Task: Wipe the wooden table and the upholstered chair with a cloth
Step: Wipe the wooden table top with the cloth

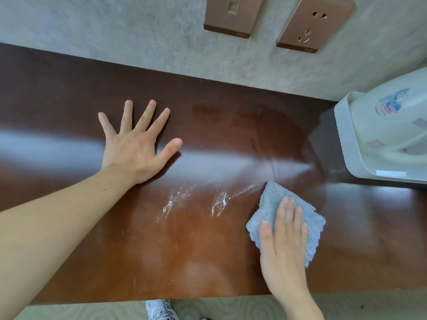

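The glossy reddish-brown wooden table (208, 255) fills the view. My right hand (285, 245) lies flat on a folded grey-blue cloth (272, 199), pressing it to the tabletop at the lower right. Streaks of white powder (175, 200) lie on the wood just left of the cloth. My left hand (136, 146) rests flat on the table with its fingers spread, to the left of the powder, holding nothing. The upholstered chair is not in view.
A white tray (344, 139) holding a white kettle (392, 118) stands at the table's right end by the grey wall (115, 31). A switch plate (233, 15) and a socket (316, 24) sit on the wall. A shoe (160, 310) shows on the carpet below the front edge.
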`<state>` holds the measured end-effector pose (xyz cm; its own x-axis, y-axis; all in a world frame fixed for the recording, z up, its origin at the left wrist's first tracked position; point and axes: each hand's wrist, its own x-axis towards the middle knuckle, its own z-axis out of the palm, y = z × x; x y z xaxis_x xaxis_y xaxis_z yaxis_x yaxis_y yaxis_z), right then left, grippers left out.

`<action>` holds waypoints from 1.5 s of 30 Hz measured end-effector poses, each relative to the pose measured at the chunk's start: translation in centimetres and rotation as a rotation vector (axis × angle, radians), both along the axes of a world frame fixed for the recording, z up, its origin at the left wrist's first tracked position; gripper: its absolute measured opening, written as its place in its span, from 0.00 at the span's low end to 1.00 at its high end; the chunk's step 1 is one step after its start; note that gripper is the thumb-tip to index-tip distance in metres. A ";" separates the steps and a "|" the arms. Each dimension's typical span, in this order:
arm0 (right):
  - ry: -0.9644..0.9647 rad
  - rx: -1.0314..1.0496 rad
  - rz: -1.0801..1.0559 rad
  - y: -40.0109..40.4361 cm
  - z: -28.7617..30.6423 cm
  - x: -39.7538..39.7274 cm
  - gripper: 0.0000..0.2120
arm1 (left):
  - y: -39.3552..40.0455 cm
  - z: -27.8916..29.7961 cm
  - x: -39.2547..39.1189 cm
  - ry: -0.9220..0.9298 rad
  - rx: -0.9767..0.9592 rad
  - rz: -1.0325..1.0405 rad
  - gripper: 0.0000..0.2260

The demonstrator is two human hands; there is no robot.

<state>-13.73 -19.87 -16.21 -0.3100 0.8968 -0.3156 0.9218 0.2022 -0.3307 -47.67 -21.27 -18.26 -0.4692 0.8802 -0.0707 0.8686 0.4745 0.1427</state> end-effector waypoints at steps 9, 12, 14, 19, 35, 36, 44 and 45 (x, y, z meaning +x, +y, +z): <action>-0.090 0.108 0.154 8.0 -0.8 -6.0 0.30 | 0.1 0.2 0.0 0.010 -0.003 0.004 0.34; -0.099 0.150 0.174 11.8 -1.2 -9.0 0.31 | 0.1 0.2 0.0 0.012 -0.007 0.010 0.34; -0.112 0.163 0.185 14.1 -1.5 -10.9 0.31 | 0.2 0.3 0.0 0.010 -0.012 0.005 0.34; -0.101 0.128 0.240 18.2 -1.6 -14.5 0.30 | 0.2 0.3 0.0 0.016 -0.019 0.004 0.34; -0.020 0.032 0.305 0.0 0.1 -5.6 0.29 | -0.5 0.3 -0.2 -0.011 -0.004 0.026 0.34; -0.034 0.031 0.285 -1.4 0.2 -4.6 0.29 | -0.3 0.4 0.0 -0.011 -0.002 0.022 0.34; -0.142 0.068 0.239 -3.7 -0.1 -4.2 0.30 | 0.2 0.5 0.0 -0.008 -0.014 0.013 0.35; -0.140 0.076 0.255 -2.8 -0.2 -4.8 0.30 | 0.2 0.6 0.0 -0.007 -0.017 0.011 0.35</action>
